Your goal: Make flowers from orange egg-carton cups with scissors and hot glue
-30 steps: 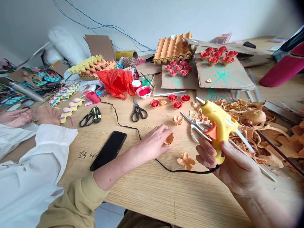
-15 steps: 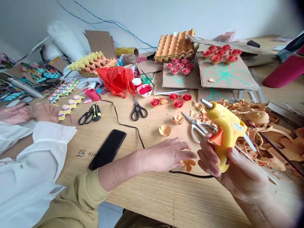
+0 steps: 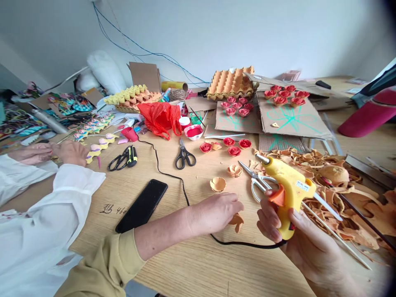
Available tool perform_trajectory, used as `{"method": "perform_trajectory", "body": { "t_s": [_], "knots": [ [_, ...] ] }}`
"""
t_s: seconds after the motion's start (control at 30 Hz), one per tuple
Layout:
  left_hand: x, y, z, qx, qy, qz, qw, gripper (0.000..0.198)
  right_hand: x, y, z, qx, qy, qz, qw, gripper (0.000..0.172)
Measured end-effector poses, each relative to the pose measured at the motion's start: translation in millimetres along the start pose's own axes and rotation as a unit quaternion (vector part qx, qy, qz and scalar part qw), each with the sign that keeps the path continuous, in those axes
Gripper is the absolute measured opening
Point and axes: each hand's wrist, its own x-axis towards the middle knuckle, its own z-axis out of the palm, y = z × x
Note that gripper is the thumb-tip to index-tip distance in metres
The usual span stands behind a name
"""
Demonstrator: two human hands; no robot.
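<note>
My right hand (image 3: 297, 231) grips a yellow glue gun (image 3: 286, 187) by its handle, nozzle pointing up-left, one finger near the orange trigger. Its black cord (image 3: 173, 178) runs across the wooden table (image 3: 198, 255). My left hand (image 3: 216, 211) is closed on a flat orange paper flower cut-out (image 3: 236, 221) lying on the table just left of the gun. An orange paper rose (image 3: 218, 184) sits beyond my left hand, a second one (image 3: 235, 170) behind it. Silver scissors (image 3: 258, 179) lie behind the gun.
A black phone (image 3: 142, 205) lies left of my arm. Black scissors (image 3: 185, 154) and red paper roses (image 3: 229, 145) are at mid-table. A heap of orange scraps (image 3: 340, 185) fills the right side. Another person's sleeve (image 3: 40, 222) and hands (image 3: 66, 152) are at the left. Egg trays (image 3: 232, 82) stand behind.
My left hand let go of the orange rose, leaving it on the table, and moved back toward me onto the flat flower cut-out, closing on it. The glue gun stayed roughly in place.
</note>
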Motion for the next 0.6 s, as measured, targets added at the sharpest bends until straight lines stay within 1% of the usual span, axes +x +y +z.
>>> {"method": "perform_trajectory", "body": {
  "t_s": [0.1, 0.17, 0.23, 0.27, 0.33, 0.37, 0.4, 0.43, 0.5, 0.53, 0.6],
  "knots": [
    [1, 0, -1.7, 0.016, 0.017, -0.022, 0.999, 0.016, 2, 1, 0, -0.003, 0.006, -0.006, 1.000, 0.024],
    [5, -8, -8.5, 0.013, 0.049, -0.025, 0.998, 0.016, 2, 1, 0, -0.003, 0.012, -0.010, 1.000, 0.024],
    [15, -28, -23.0, -0.006, 0.106, -0.036, 0.994, 0.019, 3, 1, 1, -0.001, 0.015, -0.014, 1.000, 0.023],
    [22, -42, -32.7, -0.008, 0.138, -0.056, 0.989, 0.020, 4, 1, 1, 0.000, 0.015, -0.013, 1.000, 0.022],
    [38, -75, -53.9, 0.048, 0.191, -0.142, 0.970, 0.025, 5, 0, 2, 0.001, 0.015, -0.013, 1.000, 0.021],
    [47, -92, -63.5, 0.081, 0.184, -0.190, 0.961, 0.032, 5, 0, 2, 0.002, 0.016, -0.015, 1.000, 0.021],
    [55, -108, -71.4, 0.107, 0.154, -0.231, 0.955, 0.039, 6, 0, 2, 0.003, 0.018, -0.017, 1.000, 0.021],
    [63, -122, -76.9, 0.113, 0.137, -0.241, 0.954, 0.042, 6, 0, 2, 0.005, 0.019, -0.019, 1.000, 0.021],
    [76, -142, -80.4, 0.115, 0.108, -0.240, 0.958, 0.042, 6, 1, 1, 0.012, 0.020, -0.026, 0.999, 0.021],
    [81, -148, -79.0, 0.117, 0.099, -0.241, 0.958, 0.042, 5, 2, 0, 0.015, 0.018, -0.027, 0.999, 0.021],
    [89, -154, -72.3, 0.121, 0.091, -0.247, 0.957, 0.037, 4, 2, -2, 0.021, 0.015, -0.028, 0.999, 0.020]
  ]
}}
